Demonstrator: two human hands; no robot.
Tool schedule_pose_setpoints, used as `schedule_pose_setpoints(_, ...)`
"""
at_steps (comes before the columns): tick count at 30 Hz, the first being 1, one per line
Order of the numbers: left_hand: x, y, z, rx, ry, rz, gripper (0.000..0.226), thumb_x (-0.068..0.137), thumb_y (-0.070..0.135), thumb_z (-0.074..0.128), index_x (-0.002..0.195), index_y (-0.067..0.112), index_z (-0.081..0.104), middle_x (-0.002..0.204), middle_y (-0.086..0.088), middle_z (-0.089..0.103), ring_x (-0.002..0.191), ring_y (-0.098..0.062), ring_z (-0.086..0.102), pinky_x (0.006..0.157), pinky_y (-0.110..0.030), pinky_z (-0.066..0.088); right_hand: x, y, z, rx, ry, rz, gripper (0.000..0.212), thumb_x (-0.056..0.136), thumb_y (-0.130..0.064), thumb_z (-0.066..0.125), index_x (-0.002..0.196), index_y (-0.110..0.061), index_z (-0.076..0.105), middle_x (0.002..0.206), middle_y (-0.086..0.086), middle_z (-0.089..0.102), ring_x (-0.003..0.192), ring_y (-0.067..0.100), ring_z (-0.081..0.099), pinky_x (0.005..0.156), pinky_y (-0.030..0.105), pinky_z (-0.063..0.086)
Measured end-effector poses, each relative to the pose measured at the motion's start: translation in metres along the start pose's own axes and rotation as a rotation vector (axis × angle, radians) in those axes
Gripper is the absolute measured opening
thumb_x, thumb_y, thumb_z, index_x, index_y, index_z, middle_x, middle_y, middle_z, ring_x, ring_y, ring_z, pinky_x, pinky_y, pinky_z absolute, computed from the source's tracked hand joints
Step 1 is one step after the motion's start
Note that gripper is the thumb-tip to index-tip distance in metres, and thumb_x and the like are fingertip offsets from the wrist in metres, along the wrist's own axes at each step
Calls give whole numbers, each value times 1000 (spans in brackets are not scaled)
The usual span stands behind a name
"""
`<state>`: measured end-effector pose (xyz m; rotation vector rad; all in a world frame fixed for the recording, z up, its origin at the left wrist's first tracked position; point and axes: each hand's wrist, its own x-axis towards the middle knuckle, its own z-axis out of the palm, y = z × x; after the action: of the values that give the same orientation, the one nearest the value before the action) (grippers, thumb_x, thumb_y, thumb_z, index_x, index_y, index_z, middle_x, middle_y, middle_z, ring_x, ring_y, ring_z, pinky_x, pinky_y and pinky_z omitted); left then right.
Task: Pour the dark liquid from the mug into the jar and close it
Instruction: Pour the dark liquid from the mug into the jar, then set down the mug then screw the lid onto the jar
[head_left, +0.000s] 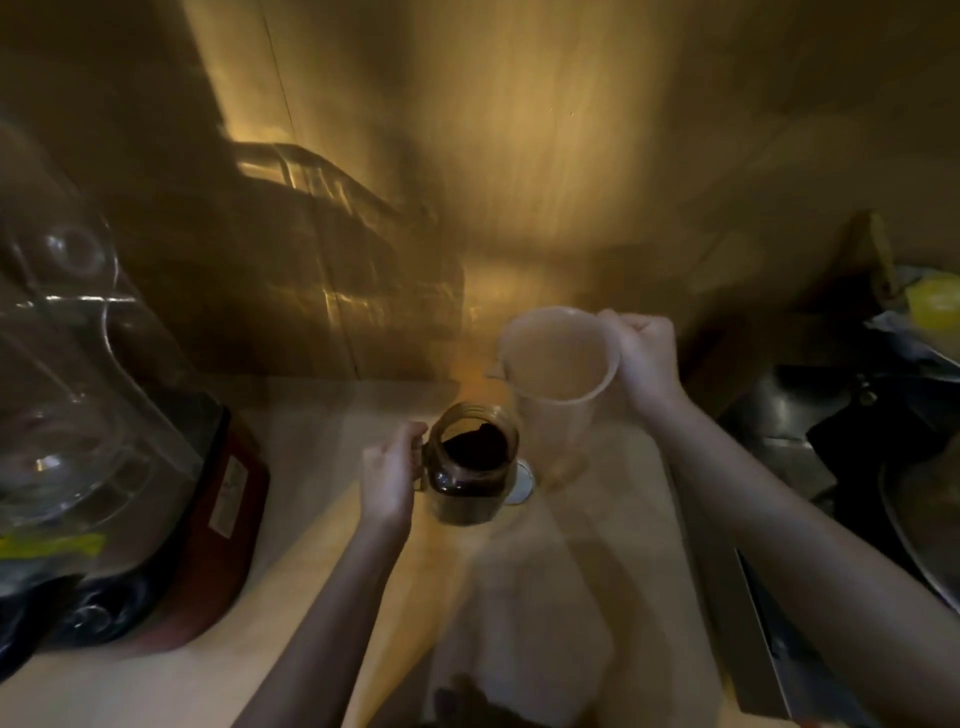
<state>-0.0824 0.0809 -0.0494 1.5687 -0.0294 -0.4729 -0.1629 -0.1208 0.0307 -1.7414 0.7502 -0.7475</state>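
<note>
A glass jar (470, 467) with a handle stands on the counter at centre, open at the top, with dark liquid inside. My left hand (390, 470) grips its handle on the left side. My right hand (644, 358) holds the handle of a translucent plastic mug (558, 374), lifted just right of and above the jar. The mug is close to upright and looks empty inside; its spout points left toward the jar. A round light-coloured lid (522, 483) lies on the counter behind the jar, mostly hidden.
A blender with a clear cover and red base (208, 499) stands on the left. A wooden wall (519, 182) rises behind the counter. At the right are a sink with dark cookware (852, 415) and something yellow (935, 304).
</note>
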Motion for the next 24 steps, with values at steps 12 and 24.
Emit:
schedule_pose_setpoints(12,15,-66,-24,69,216,-142,21,74,25,46,53,23,45,49,3,44,60,-17,35,60,-34,31,-6,93,61,325,181,500,61,90,-17,60,31,-21,45,28,-16,36,30,1,31,33,14,27)
schedule_pose_setpoints(24,37,-115,-10,121,130,-245,38,81,13,50,44,17,43,32,11,34,38,-4,30,42,-24,27,9,147,121,121,160,604,50,92,-32,54,45,-19,40,48,-1,39,44,8,37,48,23,33)
